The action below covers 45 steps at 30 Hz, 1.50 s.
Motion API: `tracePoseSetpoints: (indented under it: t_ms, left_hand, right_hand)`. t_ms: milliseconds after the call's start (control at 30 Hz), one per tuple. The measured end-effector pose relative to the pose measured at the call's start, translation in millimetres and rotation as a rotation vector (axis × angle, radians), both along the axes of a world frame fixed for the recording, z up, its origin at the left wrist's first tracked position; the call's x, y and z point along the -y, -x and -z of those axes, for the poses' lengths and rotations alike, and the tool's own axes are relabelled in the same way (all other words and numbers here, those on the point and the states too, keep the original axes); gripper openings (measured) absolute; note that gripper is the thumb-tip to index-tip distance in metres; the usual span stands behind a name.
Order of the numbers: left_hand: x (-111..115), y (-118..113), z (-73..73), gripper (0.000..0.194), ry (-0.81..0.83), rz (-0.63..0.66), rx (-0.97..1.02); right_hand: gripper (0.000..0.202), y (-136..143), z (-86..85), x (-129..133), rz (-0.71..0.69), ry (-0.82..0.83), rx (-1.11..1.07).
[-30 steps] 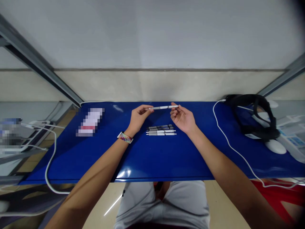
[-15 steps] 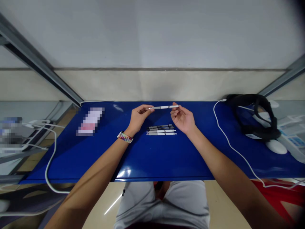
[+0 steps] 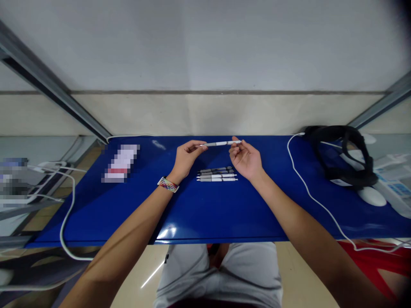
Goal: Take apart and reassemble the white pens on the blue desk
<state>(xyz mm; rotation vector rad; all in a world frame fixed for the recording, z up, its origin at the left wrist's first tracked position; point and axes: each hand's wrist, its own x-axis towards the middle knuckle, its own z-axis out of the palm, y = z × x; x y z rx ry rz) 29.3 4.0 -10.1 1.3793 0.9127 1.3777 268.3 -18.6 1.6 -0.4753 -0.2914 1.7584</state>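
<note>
A white pen (image 3: 221,143) with a grey grip is held level between my two hands, its tip to the left. My left hand (image 3: 186,157), with a colourful wristband, pinches the tip end between thumb and fingers. At the other end, the thumb and fingertips of my right hand (image 3: 246,159) close on the pen, palm turned up. Just below it, several pens (image 3: 216,175) lie side by side on the blue table (image 3: 221,209). The lower ones are white with grey grips; the upper ones look darker.
A pixelated pink-and-white item (image 3: 121,162) lies on the left of the table. To the right are a black head strap device (image 3: 343,154) and a white cable (image 3: 308,188). A wall (image 3: 205,113) closes off the back, and metal posts (image 3: 86,115) stand at the sides.
Almost nothing differs. The hands and the held pen keep their position, with the view shifted only slightly.
</note>
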Motion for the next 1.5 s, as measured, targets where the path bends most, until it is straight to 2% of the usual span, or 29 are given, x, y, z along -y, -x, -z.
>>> tracePoseSetpoints:
  t_ms: [267, 600, 833, 1333, 1500]
  left_hand:
    - [-0.4, 0.1, -0.2, 0.025, -0.002, -0.012, -0.006]
    - [0.9, 0.3, -0.3, 0.026, 0.001, -0.011, -0.043]
    - [1.0, 1.3, -2.0, 0.026, 0.002, -0.025, -0.05]
    - [1.3, 1.9, 0.4, 0.028, 0.001, -0.019, -0.077]
    - [1.4, 2.0, 0.5, 0.027, 0.002, -0.015, -0.07]
  right_hand:
    - [0.02, -0.5, 2.6, 1.7, -0.01, -0.039, 0.011]
    - [0.016, 3.5, 1.9, 1.3, 0.016, -0.01, 0.009]
    - [0.012, 2.6, -0.2, 3.4, 0.018, -0.047, 0.045]
    - [0.015, 4.1, -5.6, 6.2, 0.027, 0.008, -0.042]
    - [0.015, 3.4, -3.5, 5.7, 0.026, 0.007, -0.001]
